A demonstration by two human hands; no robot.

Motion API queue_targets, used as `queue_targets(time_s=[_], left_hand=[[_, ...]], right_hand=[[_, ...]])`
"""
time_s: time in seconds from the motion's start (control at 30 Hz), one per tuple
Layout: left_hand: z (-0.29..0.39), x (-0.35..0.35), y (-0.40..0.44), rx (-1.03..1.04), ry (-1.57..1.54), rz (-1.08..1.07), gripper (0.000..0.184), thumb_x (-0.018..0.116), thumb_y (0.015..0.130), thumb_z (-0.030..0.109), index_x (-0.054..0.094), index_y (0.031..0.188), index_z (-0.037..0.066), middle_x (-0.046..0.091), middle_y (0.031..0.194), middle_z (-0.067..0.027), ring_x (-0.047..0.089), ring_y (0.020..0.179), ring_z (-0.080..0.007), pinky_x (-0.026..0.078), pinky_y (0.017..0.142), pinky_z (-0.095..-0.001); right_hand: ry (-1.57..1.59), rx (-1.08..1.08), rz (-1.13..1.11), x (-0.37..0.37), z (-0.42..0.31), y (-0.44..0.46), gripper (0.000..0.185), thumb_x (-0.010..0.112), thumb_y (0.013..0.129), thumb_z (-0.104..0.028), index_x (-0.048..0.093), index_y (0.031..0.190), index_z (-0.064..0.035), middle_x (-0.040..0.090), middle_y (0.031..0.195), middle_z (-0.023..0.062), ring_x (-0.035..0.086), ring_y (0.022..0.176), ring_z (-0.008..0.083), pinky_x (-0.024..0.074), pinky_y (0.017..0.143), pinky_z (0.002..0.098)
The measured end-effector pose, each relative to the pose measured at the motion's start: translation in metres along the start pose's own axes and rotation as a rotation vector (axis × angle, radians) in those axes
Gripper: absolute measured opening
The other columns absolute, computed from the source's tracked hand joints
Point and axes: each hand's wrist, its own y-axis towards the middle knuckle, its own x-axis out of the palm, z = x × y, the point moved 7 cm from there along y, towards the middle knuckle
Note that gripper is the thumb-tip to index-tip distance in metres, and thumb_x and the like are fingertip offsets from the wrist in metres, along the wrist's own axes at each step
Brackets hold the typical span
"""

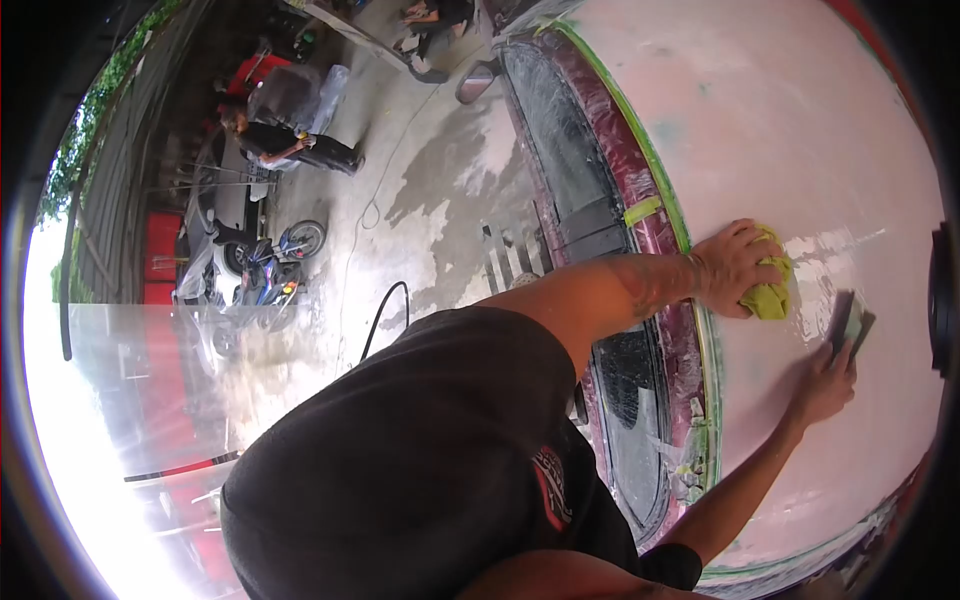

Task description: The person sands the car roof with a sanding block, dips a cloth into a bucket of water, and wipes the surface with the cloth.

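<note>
My left hand point(735, 270) presses a crumpled yellow-green cloth point(768, 285) onto the pale pinkish car panel point(800, 120), its fingers curled over the cloth. Lower down on the same panel, my right hand point(827, 387) grips the near end of a dark flat sanding block point(850, 328) with a pale greenish strip along it. The block's underside is hidden. Wet, shiny streaks show on the panel between the two hands. My left forearm crosses over the car's side windows.
Dark red window frames point(685, 375) edged with green masking tape run beside the panel. A side mirror point(477, 82) sticks out above. On the patchy concrete floor point(440, 190) lies a thin cable. Farther off are a motorcycle point(270, 270) and a person point(290, 145) in dark clothes.
</note>
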Motion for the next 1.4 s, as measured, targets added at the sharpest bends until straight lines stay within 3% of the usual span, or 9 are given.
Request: queue_targets(time_s=[0.07,0.1,0.17,0.3,1.1,1.2,1.23,1.3,1.4], left_hand=[[-0.006,0.000,0.003,0.003,0.027,0.012,0.062,0.083,0.058,0.039,0.061,0.114,0.024,0.050,0.132,-0.0085,0.048,0.124,-0.0343,0.029,0.112,-0.0550],[0.019,0.001,-0.024,-0.060,-0.022,-0.043,0.062,0.083,0.058,0.039,0.061,0.114,0.024,0.050,0.132,-0.0085,0.048,0.124,-0.0343,0.029,0.112,-0.0550],[0.014,0.002,-0.022,-0.072,-0.027,-0.047,0.061,0.083,0.057,0.039,0.061,0.113,0.025,0.050,0.132,-0.0084,0.048,0.123,-0.0341,0.029,0.112,-0.0551],[0.007,0.003,-0.011,-0.061,-0.007,-0.033,0.061,0.083,0.057,0.039,0.061,0.113,0.025,0.050,0.132,-0.0085,0.048,0.123,-0.0341,0.029,0.112,-0.0552],[0.001,0.000,-0.003,-0.042,0.001,-0.001,0.059,0.082,0.058,0.040,0.062,0.111,0.026,0.051,0.132,-0.0078,0.048,0.122,-0.0335,0.027,0.112,-0.0558],[0.001,-0.001,-0.002,-0.043,-0.011,-0.006,0.058,0.082,0.058,0.040,0.063,0.111,0.026,0.051,0.132,-0.0075,0.048,0.122,-0.0334,0.027,0.112,-0.0558],[0.001,-0.001,-0.002,-0.039,-0.012,-0.007,0.058,0.082,0.058,0.041,0.063,0.111,0.026,0.051,0.132,-0.0075,0.048,0.122,-0.0333,0.027,0.112,-0.0558],[0.001,-0.002,-0.002,-0.037,-0.013,-0.008,0.058,0.082,0.058,0.041,0.063,0.111,0.026,0.051,0.132,-0.0074,0.048,0.122,-0.0332,0.027,0.112,-0.0559],[0.001,-0.001,-0.002,-0.037,-0.005,-0.004,0.058,0.082,0.058,0.041,0.063,0.110,0.026,0.051,0.131,-0.0073,0.048,0.122,-0.0331,0.028,0.112,-0.0560]], right_hand=[[0.019,-0.015,0.105,0.023,0.078,-0.001,0.045,0.062,0.093,-0.041,0.063,0.133,-0.0205,0.063,0.131,0.0137,0.064,0.108,0.0387,0.0543,0.085,0.0465],[-0.003,-0.057,0.115,0.036,0.168,-0.037,0.043,0.060,0.094,-0.041,0.065,0.131,-0.0197,0.067,0.125,0.0134,0.065,0.106,0.0360,0.0544,0.085,0.0460],[-0.186,0.239,-0.007,0.047,0.309,-0.060,0.051,0.058,0.092,-0.049,0.063,0.133,-0.0200,0.070,0.120,0.0098,0.067,0.104,0.0336,0.0542,0.086,0.0460],[-0.176,0.685,-0.026,0.012,0.492,-0.162,0.060,0.054,0.089,-0.055,0.056,0.138,-0.0182,0.068,0.119,0.0163,0.067,0.098,0.0402,0.0537,0.081,0.0505],[-0.257,0.442,-0.217,0.009,0.435,-0.151,0.076,0.053,0.091,-0.031,0.022,0.153,0.0000,0.068,0.093,0.0308,0.066,0.081,0.0493,0.0528,0.072,0.0601],[-0.324,0.444,-0.169,0.009,0.438,-0.155,0.076,0.052,0.090,-0.034,0.021,0.155,-0.0084,0.068,0.102,0.0296,0.066,0.085,0.0509,0.0517,0.074,0.0631],[-0.324,0.443,-0.170,0.001,0.423,-0.153,0.076,0.052,0.090,-0.034,0.021,0.155,-0.0084,0.068,0.102,0.0296,0.066,0.085,0.0509,0.0517,0.074,0.0631],[-0.158,0.546,-0.199,-0.011,0.401,-0.151,0.062,0.052,0.090,-0.031,0.040,0.143,-0.0025,0.068,0.099,0.0299,0.065,0.087,0.0510,0.0524,0.075,0.0623],[-0.187,0.505,-0.175,-0.004,0.424,-0.151,0.070,0.055,0.086,-0.032,0.035,0.147,-0.0030,0.068,0.098,0.0288,0.066,0.082,0.0493,0.0523,0.069,0.0608]])
